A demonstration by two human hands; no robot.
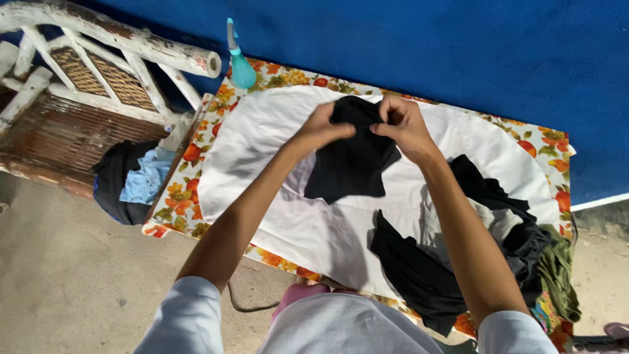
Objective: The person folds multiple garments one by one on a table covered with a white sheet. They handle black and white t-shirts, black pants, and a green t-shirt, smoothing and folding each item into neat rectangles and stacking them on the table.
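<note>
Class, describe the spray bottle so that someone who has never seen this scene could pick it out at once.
Start at the flower-patterned table against the blue wall, draped with a white sheet. At its far corner, beside the worn wicker chair, stands the spray bottle. It is the only upright, teal plastic thing there; everything else around it is cloth, like the black garment that both hands hold.

A home laundry corner: floral-covered ironing table (187,190), spray bottle (240,62), heaped clothes (498,249), worn wicker chair (85,78)
</note>
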